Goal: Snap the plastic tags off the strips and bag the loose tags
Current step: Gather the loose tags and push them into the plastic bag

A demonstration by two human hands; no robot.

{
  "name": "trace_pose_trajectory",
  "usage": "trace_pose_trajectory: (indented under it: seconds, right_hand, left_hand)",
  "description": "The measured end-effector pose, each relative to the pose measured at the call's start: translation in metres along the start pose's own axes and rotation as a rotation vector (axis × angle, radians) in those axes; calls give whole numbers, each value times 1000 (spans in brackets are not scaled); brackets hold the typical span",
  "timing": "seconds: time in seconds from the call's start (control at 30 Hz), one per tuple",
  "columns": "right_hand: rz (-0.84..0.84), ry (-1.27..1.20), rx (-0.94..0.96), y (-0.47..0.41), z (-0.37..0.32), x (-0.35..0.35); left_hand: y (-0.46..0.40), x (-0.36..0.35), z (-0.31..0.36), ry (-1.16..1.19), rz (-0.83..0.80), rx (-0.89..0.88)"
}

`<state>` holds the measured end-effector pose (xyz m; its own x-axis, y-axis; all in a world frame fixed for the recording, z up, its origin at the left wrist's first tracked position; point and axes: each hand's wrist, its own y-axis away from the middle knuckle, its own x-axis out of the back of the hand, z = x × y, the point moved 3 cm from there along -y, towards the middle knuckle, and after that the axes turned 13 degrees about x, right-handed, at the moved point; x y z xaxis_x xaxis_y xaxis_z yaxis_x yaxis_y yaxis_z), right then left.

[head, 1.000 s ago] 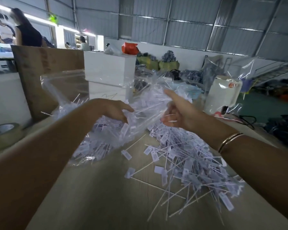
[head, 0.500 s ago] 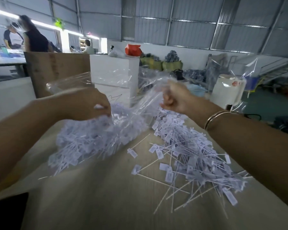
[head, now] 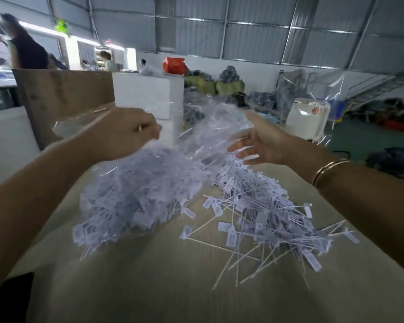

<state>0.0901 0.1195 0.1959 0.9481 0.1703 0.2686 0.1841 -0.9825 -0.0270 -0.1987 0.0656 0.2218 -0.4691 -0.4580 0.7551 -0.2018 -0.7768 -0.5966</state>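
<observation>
A clear plastic bag (head: 203,136) full of white plastic tags (head: 135,194) lies on the tan table (head: 149,287), its mouth raised toward the far side. My left hand (head: 128,131) grips the bag's upper left edge with curled fingers. My right hand (head: 257,145) hovers by the bag's right side with fingers spread and straight, holding nothing. Below it, a loose pile of tags with thin white stems (head: 266,220) spreads over the table's right half.
A white box (head: 147,96) and a brown cardboard panel (head: 61,99) stand behind the bag. A white container (head: 306,120) wrapped in clear film stands at the far right. People work at a bench at the far left. Bags and bundles line the back wall.
My right hand has let go of the bag and opened its fingers. My left hand keeps its grip and has pulled the bag upward and left; the view has shifted.
</observation>
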Motion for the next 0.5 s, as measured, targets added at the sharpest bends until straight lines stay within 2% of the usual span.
trace_pose_trajectory:
  seconds: [0.1, 0.13, 0.23, 0.33, 0.43, 0.5]
  right_hand:
    - [21, -21, 8, 10, 22, 13]
    - [63, -21, 7, 14, 27, 19]
    - [188, 22, 22, 24, 43, 37]
    - [178, 288, 48, 39, 61, 50]
    - [140, 506, 96, 51, 79, 65]
    - [144, 642, 135, 61, 91, 82]
  left_hand:
    - [22, -40, 24, 20, -146, -90]
    - [29, -57, 29, -55, -207, -84]
    - [42, -107, 22, -468, -377, -43]
    - [38, -120, 1, -657, -308, -8]
    - [31, -114, -15, -664, -263, 116]
    - [34, -114, -11, -649, -229, 127]
